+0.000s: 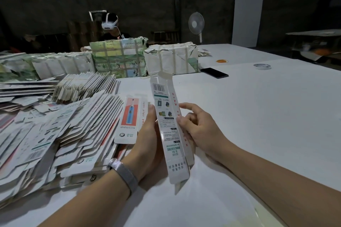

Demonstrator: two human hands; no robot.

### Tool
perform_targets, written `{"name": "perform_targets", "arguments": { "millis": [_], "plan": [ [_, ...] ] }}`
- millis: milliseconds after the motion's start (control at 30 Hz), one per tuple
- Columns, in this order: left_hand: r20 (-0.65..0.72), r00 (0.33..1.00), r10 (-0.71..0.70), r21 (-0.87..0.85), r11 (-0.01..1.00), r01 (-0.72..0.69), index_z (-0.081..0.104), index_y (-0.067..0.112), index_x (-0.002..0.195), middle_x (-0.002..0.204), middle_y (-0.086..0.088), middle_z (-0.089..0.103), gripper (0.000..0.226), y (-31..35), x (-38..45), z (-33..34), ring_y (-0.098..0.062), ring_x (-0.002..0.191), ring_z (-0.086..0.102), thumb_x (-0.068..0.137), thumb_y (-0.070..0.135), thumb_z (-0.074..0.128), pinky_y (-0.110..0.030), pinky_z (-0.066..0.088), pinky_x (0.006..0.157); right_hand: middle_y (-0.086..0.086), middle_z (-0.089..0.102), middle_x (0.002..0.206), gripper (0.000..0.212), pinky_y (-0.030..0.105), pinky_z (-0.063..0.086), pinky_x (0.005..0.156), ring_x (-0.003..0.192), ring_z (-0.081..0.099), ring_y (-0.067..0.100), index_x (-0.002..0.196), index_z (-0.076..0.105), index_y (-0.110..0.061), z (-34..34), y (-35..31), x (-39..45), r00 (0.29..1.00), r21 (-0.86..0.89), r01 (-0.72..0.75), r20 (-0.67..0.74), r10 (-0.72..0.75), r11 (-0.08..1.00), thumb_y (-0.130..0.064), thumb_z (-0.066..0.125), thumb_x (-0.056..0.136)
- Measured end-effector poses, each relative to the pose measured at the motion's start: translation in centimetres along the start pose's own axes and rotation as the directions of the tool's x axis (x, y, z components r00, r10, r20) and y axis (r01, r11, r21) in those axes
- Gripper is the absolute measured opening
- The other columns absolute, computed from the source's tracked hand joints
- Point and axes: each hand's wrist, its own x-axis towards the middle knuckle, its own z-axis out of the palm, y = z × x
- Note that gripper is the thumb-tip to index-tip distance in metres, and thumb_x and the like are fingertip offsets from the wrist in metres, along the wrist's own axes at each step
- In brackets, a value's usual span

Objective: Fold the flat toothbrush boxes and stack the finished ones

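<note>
Both hands hold one toothbrush box (167, 125) upright and tilted, above the near middle of the white worktop (258, 116). The box is partly opened out into a tube, barcode end up, end flaps loose at top and bottom. Left hand (147, 145) grips its left side, thumb along the printed face, a metal-mesh watch band (124, 173) on the wrist. Right hand (199, 129) pinches the right edge with curled fingers, index finger lifted free. Just beside the left hand, a flat box blank (129, 120) with a blue toothbrush on a red panel lies on top of a fanned heap of flat blanks (55, 134) covering the near-left part of the worktop. More banded bundles of blanks (83, 86) sit behind that heap. Along the far-left edge stand paper-wrapped, taped packs (171, 59). Toward the far right of the worktop: a black phone (214, 73), a tape roll (262, 66), an orange ring of rubber bands (222, 61). Beyond the packs sits a person wearing a white headset (109, 21); a standing fan (196, 24) is behind.
</note>
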Motion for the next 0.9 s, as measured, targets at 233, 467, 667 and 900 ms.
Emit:
{"name": "perform_targets", "arguments": {
  "millis": [233, 467, 667, 900],
  "plan": [
    [-0.002, 1.000, 0.015, 0.009, 1.000, -0.015, 0.067, 0.028, 0.127, 0.114, -0.014, 0.075, 0.069, 0.13, -0.20, -0.23, -0.034, 0.104, 0.073, 0.083, 0.073, 0.040, -0.046, 0.061, 0.080, -0.008, 0.058, 0.067, 0.034, 0.048, 0.060, 0.083, 0.082, 0.070, 0.025, 0.126, 0.052, -0.039, -0.01, -0.11, -0.01, 0.996, -0.096, 0.083, 0.020, -0.081, 0.992, -0.023, 0.062, 0.098],
    [0.108, 0.993, 0.040, -0.017, 0.999, -0.038, 0.057, 0.024, 0.137, 0.126, -0.015, 0.070, 0.057, 0.12, -0.32, 0.07, -0.033, 0.118, 0.067, 0.097, 0.061, 0.040, -0.043, 0.059, 0.090, 0.014, 0.073, 0.094, 0.048, 0.047, 0.061, 0.081, 0.087, 0.073, 0.028, 0.139, 0.056, -0.030, -0.15, 0.08, 0.08, 0.997, -0.092, 0.072, -0.005, -0.073, 0.993, -0.041, 0.064, 0.093],
    [0.133, 0.990, 0.041, -0.064, 0.997, -0.033, 0.047, 0.019, 0.144, 0.129, -0.017, 0.068, 0.061, 0.27, -0.23, 0.04, -0.034, 0.122, 0.065, 0.098, 0.057, 0.044, -0.045, 0.057, 0.094, 0.005, 0.076, 0.088, 0.059, 0.040, 0.061, 0.076, 0.081, 0.075, 0.021, 0.131, 0.060, -0.035, -0.31, 0.59, 0.12, 0.995, -0.149, 0.097, 0.024, -0.095, 0.984, -0.061, 0.065, 0.078],
    [0.148, 0.989, 0.005, -0.130, 0.991, 0.015, 0.053, 0.021, 0.135, 0.120, -0.014, 0.073, 0.054, 0.49, -0.35, 0.23, -0.031, 0.112, 0.070, 0.094, 0.055, 0.044, -0.037, 0.061, 0.080, -0.008, 0.063, 0.062, 0.033, 0.016, 0.048, 0.052, 0.060, 0.066, 0.006, 0.119, 0.061, -0.046, -0.26, 0.45, 0.12, 0.997, -0.154, 0.082, 0.006, -0.082, 0.985, -0.048, 0.068, 0.087]
  ]
}}
